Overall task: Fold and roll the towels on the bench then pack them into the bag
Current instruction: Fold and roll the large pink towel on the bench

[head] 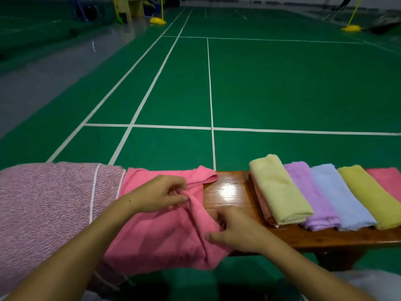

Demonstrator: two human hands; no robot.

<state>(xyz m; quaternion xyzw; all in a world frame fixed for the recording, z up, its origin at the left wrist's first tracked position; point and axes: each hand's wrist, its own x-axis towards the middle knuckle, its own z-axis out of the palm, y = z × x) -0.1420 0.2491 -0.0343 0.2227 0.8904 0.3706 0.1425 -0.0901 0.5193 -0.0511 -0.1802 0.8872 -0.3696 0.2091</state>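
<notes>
Head view looks down on a glossy wooden table (pixel 230 192) standing on a green court floor (pixel 282 83) marked with white lines. A pink towel (pixel 160 235) lies spread and rumpled across the table directly under both hands, its near edge hanging over the front of the table. The left hand (pixel 160 193) has its grip closed on a raised ridge of the pink towel, thumb and fingers pinching the cloth near the towel's far right part. The right hand (pixel 235 230) sits nearer the camera and just to the right of the left hand, at the towel's right edge; its fingers are curled into the fabric there and its thumb presses on the cloth (how much cloth is gathered inside that grip cannot be told).

Left of the left hand, a large mauve speckled towel (pixel 43 209) with thin white stripes covers the table and touches the pink towel's left side. Right of the right hand, past a bare shiny patch of wood, folded towels lie side by side, each overlapping the next: a pale yellow towel (pixel 280 190) lying on a folded pink one, then a lilac towel (pixel 312 198), a light blue towel (pixel 340 198), a second yellow towel (pixel 368 196) and a pink folded towel (pixel 388 181) at the frame's edge. Well beyond the hands, yellow post bases (pixel 158 21) stand on the court.
</notes>
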